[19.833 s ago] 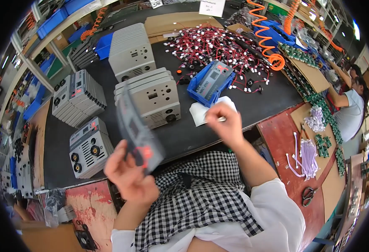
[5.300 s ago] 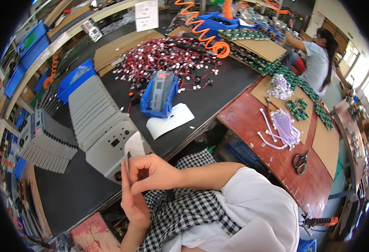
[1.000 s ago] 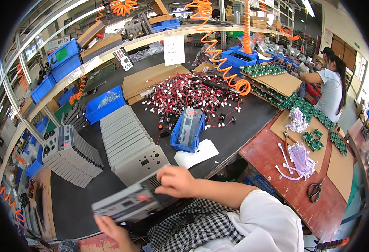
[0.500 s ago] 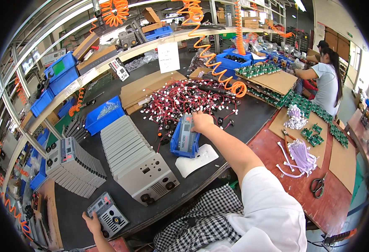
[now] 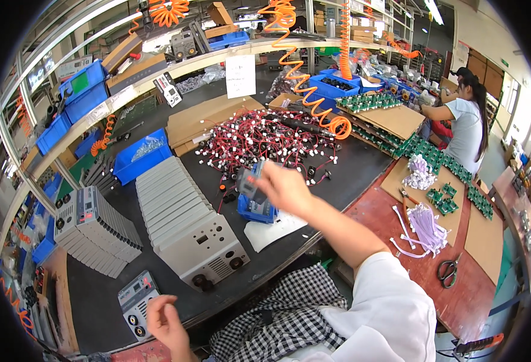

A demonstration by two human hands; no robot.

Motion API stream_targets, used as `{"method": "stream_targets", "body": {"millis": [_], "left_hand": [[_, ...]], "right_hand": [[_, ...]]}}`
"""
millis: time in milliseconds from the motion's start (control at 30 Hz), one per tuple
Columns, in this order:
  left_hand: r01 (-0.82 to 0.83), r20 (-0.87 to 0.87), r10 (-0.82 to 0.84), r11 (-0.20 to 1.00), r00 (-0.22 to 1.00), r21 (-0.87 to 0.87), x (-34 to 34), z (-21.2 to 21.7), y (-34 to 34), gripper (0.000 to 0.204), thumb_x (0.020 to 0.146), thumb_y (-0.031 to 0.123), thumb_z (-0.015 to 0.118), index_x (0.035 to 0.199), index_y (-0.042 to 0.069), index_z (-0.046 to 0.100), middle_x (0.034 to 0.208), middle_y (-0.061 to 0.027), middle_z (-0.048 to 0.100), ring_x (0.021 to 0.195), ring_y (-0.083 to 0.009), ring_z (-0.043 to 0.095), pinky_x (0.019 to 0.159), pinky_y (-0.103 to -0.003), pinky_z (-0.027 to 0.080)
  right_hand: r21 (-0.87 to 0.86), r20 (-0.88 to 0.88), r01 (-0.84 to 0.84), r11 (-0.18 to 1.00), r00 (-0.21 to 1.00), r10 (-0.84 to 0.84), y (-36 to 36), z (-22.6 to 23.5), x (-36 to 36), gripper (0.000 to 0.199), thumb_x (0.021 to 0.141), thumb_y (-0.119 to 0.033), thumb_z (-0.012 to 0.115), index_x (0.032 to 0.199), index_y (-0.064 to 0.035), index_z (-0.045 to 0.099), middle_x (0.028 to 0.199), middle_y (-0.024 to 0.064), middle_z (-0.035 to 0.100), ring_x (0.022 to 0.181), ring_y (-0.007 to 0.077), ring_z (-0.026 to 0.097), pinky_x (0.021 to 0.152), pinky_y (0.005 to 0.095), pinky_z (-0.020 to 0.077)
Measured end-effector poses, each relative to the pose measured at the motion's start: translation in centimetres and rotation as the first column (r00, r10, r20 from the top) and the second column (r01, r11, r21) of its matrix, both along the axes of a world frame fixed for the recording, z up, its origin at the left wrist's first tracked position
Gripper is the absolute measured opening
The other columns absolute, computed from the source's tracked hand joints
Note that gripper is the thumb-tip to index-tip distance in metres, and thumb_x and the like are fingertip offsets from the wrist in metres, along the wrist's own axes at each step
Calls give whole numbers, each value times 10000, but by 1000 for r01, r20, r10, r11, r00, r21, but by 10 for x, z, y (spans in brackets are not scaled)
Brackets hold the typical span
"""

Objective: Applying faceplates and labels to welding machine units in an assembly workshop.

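My right hand (image 5: pixel 283 188) pinches a thin grey printed label sheet (image 5: pixel 250 185) with a small red spot, bent up from a small blue tray (image 5: pixel 259 216). More grey sheets lie in that tray. My left hand (image 5: pixel 166 323) is open, its fingers apart and holding nothing. Just to its left, a grey metal front panel (image 5: pixel 137 301) with round black sockets and a printed label lies on the bench. Right of centre-left stands a long row of bare grey panels (image 5: pixel 196 244). Farther left is a stack of labelled panels (image 5: pixel 96 226).
A heap of red-and-black wires (image 5: pixel 265 139) covers the bench behind the tray. White paper (image 5: pixel 274 229) lies beside it. At left stands a blue bin (image 5: pixel 141 157). The red side table (image 5: pixel 368 211) bears circuit boards, purple cables (image 5: pixel 425 229) and scissors (image 5: pixel 448 271). A co-worker (image 5: pixel 464 130) sits beyond.
My right hand has lifted the label sheet out of the tray and drawn nearer. My left hand has let go of the front panel and moved right. The view has shifted slightly.
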State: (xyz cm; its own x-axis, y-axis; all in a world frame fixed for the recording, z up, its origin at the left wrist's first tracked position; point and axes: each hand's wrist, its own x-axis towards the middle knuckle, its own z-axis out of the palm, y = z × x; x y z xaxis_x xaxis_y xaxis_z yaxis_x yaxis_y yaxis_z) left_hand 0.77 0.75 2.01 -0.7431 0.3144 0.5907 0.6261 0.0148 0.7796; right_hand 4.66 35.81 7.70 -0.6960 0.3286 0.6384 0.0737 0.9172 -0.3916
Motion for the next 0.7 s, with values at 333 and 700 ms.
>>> {"method": "stream_targets", "body": {"millis": [333, 700], "left_hand": [[312, -181, -321, 947, 930, -77, 60, 21, 79, 707, 813, 446, 453, 1249, -90, 301, 1293, -271, 303, 1182, -349, 352, 958, -414, 300], [385, 188, -386, 922, 903, 43, 72, 16, 68, 717, 864, 444, 303, 1278, -130, 185, 1328, -221, 267, 1201, -284, 327, 977, -360, 281]], "right_hand": [[-265, -546, -865, 425, 498, 674, -142, -32, 52, 202, 699, -91, 646, 716, -31, 454, 782, 72, 406, 641, 195, 450, 535, 273, 394], [-674, -556, -738, -34, 476, 682, -148, -46, 48, 178, 692, -62, 682, 690, -32, 506, 801, 31, 430, 677, 100, 446, 558, 229, 375]]}}
